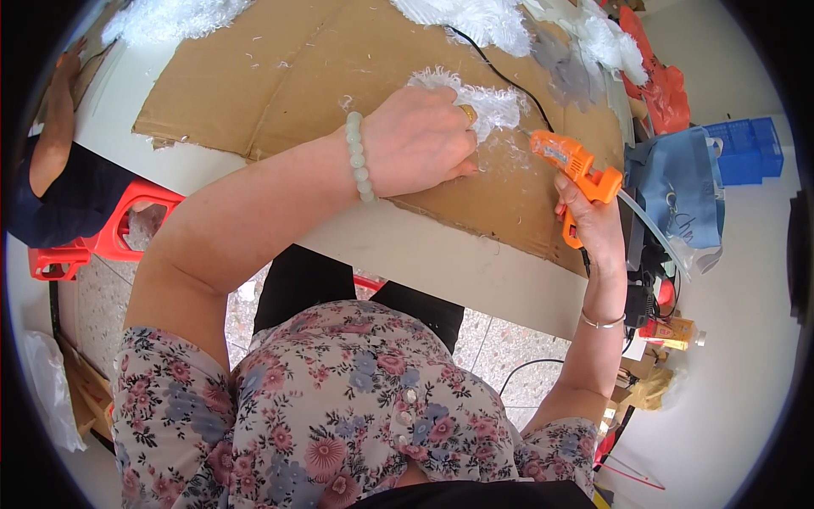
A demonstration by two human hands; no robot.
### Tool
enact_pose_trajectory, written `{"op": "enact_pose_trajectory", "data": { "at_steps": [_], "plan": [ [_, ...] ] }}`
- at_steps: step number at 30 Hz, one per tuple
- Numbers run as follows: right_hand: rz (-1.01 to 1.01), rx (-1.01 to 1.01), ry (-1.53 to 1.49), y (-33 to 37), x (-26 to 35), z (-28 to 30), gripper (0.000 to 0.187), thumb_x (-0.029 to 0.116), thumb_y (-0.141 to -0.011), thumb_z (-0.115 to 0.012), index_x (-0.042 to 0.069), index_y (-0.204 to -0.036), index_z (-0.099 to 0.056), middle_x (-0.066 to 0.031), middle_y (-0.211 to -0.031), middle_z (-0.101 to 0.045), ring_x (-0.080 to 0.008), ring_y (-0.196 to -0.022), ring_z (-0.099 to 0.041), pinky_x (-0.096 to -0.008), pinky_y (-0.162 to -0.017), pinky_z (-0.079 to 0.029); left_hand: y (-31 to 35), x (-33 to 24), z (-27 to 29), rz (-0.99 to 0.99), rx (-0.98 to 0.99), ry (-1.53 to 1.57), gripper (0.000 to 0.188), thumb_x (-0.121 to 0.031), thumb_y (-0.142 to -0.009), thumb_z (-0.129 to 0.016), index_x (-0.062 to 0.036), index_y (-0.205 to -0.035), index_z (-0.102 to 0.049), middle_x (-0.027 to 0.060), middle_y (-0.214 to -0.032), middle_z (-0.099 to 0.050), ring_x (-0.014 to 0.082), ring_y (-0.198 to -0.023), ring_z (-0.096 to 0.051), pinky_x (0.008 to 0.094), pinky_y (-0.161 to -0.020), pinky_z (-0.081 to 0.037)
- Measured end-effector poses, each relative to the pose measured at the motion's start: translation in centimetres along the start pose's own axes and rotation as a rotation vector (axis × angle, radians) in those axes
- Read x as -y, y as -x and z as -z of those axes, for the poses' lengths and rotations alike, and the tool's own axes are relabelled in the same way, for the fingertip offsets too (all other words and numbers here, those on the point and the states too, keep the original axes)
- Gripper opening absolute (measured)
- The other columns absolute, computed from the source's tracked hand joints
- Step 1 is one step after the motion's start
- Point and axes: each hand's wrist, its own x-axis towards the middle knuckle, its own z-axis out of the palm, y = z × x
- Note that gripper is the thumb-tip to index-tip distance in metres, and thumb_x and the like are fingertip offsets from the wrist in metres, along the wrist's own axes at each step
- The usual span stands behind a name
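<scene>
My right hand (pixel 592 225) grips an orange hot glue gun (pixel 564 157), its nozzle pointing left toward the white fringed piece. A translucent glue stick (pixel 653 225) sticks out of the gun's back end. My left hand (pixel 424 144), back upward and fingers curled, is over the cardboard (pixel 280 93) at the near side of a white fluffy fringed piece (pixel 496 109). The hand covers part of that piece. What lies between my left fingertips is hidden. The gun's tip is a short way to the right of my left hand.
White fluffy heaps (pixel 475 19) lie along the far side of the white table (pixel 314 229). A black cord (pixel 500 72) crosses the cardboard. On the right are a blue bag (pixel 674 178), a blue box (pixel 746 151) and red plastic (pixel 661 89). Another person's arm (pixel 58 119) shows at far left, by a red stool (pixel 127 216).
</scene>
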Motion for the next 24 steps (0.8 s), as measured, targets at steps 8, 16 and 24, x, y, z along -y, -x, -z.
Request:
{"op": "enact_pose_trajectory", "data": {
  "at_steps": [8, 16, 24],
  "plan": [
    [0.005, 0.015, -0.046, -0.5, 0.4, -0.8, 0.026, 0.027, -0.086, -0.067, 0.005, -0.095, -0.058, 0.0014, -0.075, -0.055, -0.0086, -0.061, -0.053, -0.0234, -0.057, -0.044, -0.1, 0.0, -0.4, -0.021, -0.03, -0.003, 0.025, -0.03, -0.072, -0.069, -0.0061, -0.067, -0.065, 0.0042, -0.069, -0.059, 0.0224, -0.075, -0.057, 0.0339, -0.061, -0.047],
    [0.078, -0.013, -0.042, -0.4, 1.0, -1.8, 0.028, 0.027, -0.084, -0.069, 0.004, -0.096, -0.058, 0.0006, -0.073, -0.056, -0.0084, -0.061, -0.054, -0.0233, -0.057, -0.044, 0.0, 0.0, -0.2, -0.005, -0.025, -0.003, 0.025, -0.03, -0.072, -0.069, -0.0063, -0.066, -0.065, 0.0043, -0.069, -0.059, 0.0225, -0.075, -0.057, 0.0338, -0.06, -0.048],
    [0.027, -0.001, -0.007, 0.4, 1.0, -0.4, 0.028, 0.027, -0.083, -0.07, 0.004, -0.094, -0.059, 0.0004, -0.074, -0.056, -0.0081, -0.061, -0.054, -0.0238, -0.057, -0.044, 0.0, 0.1, -0.1, 0.016, 0.077, 0.002, 0.023, -0.027, -0.071, -0.07, -0.0072, -0.08, -0.064, 0.0002, -0.078, -0.059, 0.0203, -0.078, -0.055, 0.0315, -0.063, -0.048]
  ]
}}
